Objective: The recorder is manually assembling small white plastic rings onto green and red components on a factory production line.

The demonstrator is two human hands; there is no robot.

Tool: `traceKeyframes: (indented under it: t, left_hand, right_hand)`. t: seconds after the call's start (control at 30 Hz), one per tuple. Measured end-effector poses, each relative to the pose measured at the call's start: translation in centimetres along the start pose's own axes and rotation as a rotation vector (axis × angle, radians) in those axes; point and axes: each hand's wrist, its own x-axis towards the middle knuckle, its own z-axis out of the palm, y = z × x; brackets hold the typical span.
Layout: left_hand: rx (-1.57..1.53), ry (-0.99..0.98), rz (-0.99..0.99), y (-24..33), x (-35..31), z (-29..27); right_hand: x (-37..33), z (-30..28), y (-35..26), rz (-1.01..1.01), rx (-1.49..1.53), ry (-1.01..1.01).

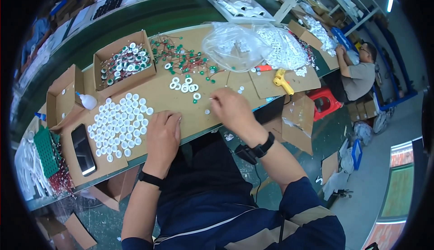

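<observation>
My left hand (162, 134) is at the table's near edge, just right of many small round white caps (120, 123) spread in one layer. Its fingers are curled together; whatever they hold is hidden. Over the board, my right hand (233, 110) pinches with thumb and forefinger, and a tiny pale bit at the tips is too small to name. A small white disc (207, 112) lies below those fingertips. Beyond them sit several white rings (184, 85), and one ring with a green part (196, 96). Green pieces with red wires (183, 55) are strewn farther back.
A cardboard box (124, 85) of wired white-and-green parts stands behind the caps. A phone (83, 150) and a white squeeze bottle (87, 100) lie left. Plastic bags of white parts (282, 46) and a yellow glue gun (282, 82) are right. A co-worker (359, 69) sits far right.
</observation>
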Motion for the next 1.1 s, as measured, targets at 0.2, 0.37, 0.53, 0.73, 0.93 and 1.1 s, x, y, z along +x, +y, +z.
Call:
traceKeyframes:
  t: [0.2, 0.37, 0.53, 0.73, 0.93, 1.1]
  left_hand:
    - [0.022, 0.002, 0.006, 0.9, 0.4, 0.1]
    - [0.028, 0.011, 0.006, 0.8, 0.4, 0.4]
    - [0.018, 0.013, -0.004, 0.3, 0.0, 0.3]
    - [-0.006, 0.004, -0.001, 0.1, -0.1, 0.5]
    - [-0.043, 0.013, -0.016, 0.3, 0.0, 0.5]
    - [-0.067, -0.020, -0.025, 0.3, -0.2, 0.3]
  right_hand:
    - [-0.5, -6.0, 10.7, 0.140, -0.322, 0.119]
    - [-0.4, -6.8, 13.5, 0.084, -0.466, 0.206]
    - [-1.0, -4.2, 9.6, -0.062, -0.285, 0.202]
    - [-2.6, -0.9, 4.2, -0.059, -0.087, 0.034]
    - [-2.7, 1.2, 1.7, -0.156, 0.001, -0.073]
    - [-2.5, 1.5, 1.8, -0.129, 0.012, -0.133]
